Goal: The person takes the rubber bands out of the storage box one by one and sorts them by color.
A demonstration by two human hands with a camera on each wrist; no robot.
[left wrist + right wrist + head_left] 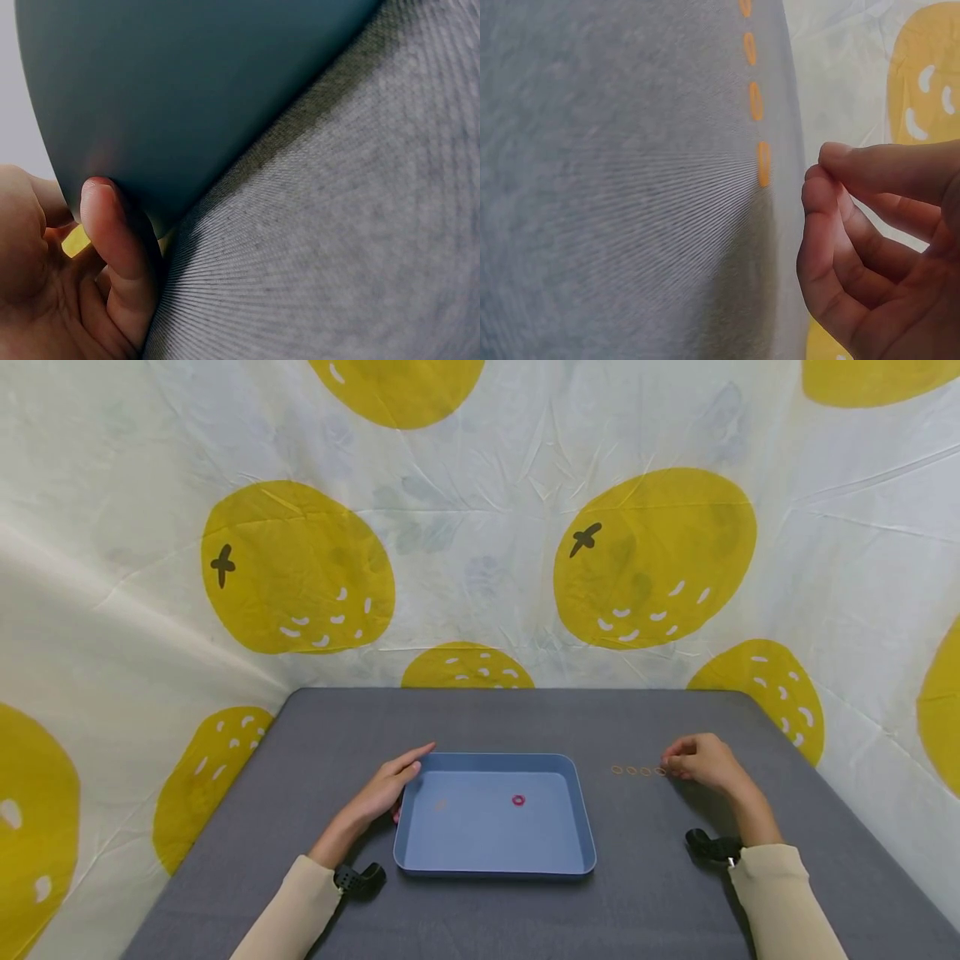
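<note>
My left hand (pixel 386 787) grips the left rim of a shallow blue tray (pixel 495 852). In the left wrist view, a fingertip (pixel 101 206) presses the tray's outer wall (pixel 172 82). Inside the tray lie a small red ring (pixel 518 800) and a fainter orange ring (pixel 441 806). To the tray's right, several thin orange rings (pixel 632 771) lie in a row on the table. Just beyond the row's right end is my right hand (pixel 703 762), thumb and index fingertips together. Nothing shows between those fingertips, and the nearest orange ring (pixel 763 163) lies apart from them in the right wrist view.
A grey cloth covers the table (pixel 495 914). Behind it and along the sides hangs a white curtain (pixel 480 585) with large yellow fruit shapes. Black wrist cameras (pixel 362 882) sit on both forearms, close above the cloth.
</note>
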